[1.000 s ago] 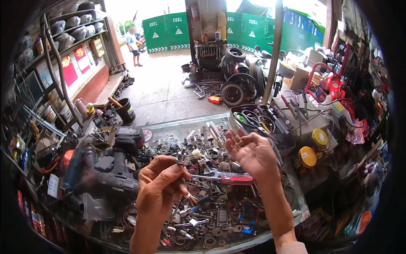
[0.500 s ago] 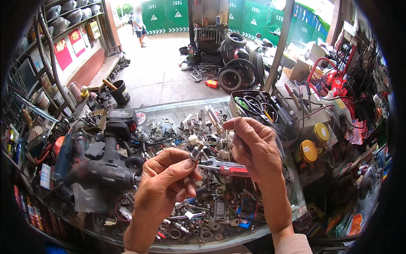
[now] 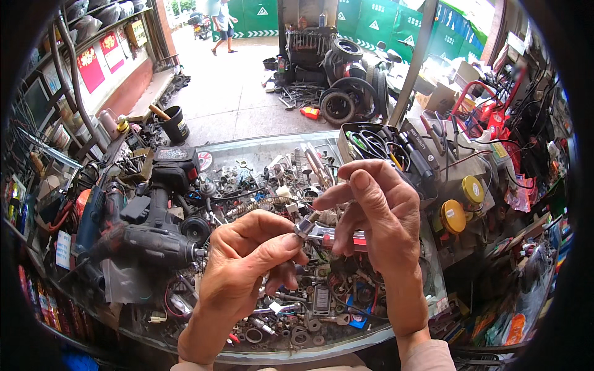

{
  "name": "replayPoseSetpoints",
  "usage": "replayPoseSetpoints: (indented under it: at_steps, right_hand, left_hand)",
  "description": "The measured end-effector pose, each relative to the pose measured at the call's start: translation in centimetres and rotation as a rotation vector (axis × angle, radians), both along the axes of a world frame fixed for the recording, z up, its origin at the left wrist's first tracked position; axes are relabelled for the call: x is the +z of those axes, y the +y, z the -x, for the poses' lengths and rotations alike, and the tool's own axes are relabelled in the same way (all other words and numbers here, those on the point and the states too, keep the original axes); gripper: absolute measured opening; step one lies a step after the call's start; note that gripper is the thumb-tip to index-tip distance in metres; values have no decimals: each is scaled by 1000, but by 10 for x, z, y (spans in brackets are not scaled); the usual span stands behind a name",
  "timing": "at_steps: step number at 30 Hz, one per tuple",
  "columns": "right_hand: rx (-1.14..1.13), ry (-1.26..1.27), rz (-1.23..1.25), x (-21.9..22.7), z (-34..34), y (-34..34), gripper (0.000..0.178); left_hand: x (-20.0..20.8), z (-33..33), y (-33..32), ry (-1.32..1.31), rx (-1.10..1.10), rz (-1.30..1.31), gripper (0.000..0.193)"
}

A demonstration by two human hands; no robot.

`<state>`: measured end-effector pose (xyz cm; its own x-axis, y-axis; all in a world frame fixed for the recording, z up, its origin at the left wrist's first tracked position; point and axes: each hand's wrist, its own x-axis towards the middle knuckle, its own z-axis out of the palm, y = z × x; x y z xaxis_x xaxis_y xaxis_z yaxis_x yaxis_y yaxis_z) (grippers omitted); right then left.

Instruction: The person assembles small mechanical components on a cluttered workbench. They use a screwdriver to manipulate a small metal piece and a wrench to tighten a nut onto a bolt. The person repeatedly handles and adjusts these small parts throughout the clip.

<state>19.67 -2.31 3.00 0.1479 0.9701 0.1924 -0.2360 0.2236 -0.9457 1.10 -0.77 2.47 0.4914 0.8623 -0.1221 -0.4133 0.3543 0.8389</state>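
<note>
My left hand [image 3: 247, 260] pinches a small silver metal fitting [image 3: 304, 227] between thumb and fingertips, above the cluttered glass counter. My right hand [image 3: 374, 210] is right beside it, its fingers curled around the other end of the same small part. Just under the right hand lies a red-handled tool [image 3: 346, 238] on the counter. Both hands meet over the middle of the counter, above a heap of loose nuts, washers and bolts [image 3: 297, 315].
A dark cordless drill [image 3: 154, 229] lies at the left on the glass counter [image 3: 260, 151]. A tray of scissors and pliers [image 3: 377, 145] stands at the back right, yellow round tins [image 3: 455, 216] beside it. Wheels and machine parts [image 3: 343, 93] sit on the floor beyond; a person walks far off.
Both hands have come together and risen closer to the camera. The right hand, open and apart a second ago, now closes its fingers on the small metal fitting that the left hand holds.
</note>
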Motion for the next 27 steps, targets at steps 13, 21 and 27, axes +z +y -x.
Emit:
replayPoseSetpoints:
  at_steps: [13, 21, 27]
  right_hand:
    - [250, 489, -85, -25, 18, 5, 19]
    - [295, 500, -34, -20, 14, -3, 20]
    - [-51, -215, -163, -2, 13, -11, 17]
  left_hand:
    - [-4, -6, -4, -40, -18, -11, 16]
    - [-4, -7, -7, -112, -49, 22, 19]
    - [-5, -4, -9, 61, 44, -124, 16]
